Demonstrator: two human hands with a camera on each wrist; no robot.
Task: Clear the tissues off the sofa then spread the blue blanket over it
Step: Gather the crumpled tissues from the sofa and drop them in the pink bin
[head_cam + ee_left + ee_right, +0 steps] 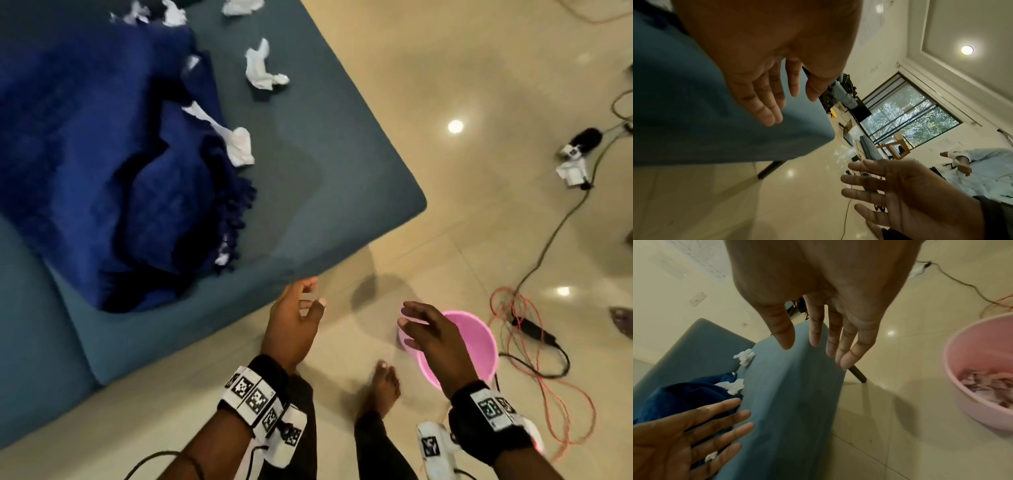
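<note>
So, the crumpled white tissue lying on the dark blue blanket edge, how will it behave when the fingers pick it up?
The crumpled white tissue is probably very light and floppy: it is thin and twisted. It may snag, since it lies partly on the fringed dark blue blanket. It looks unlikely to roll.

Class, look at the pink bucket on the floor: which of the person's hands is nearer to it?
The right hand. It hovers open over the pink bucket, at its rim. The left hand, also open, is farther off, by the sofa edge.
</note>
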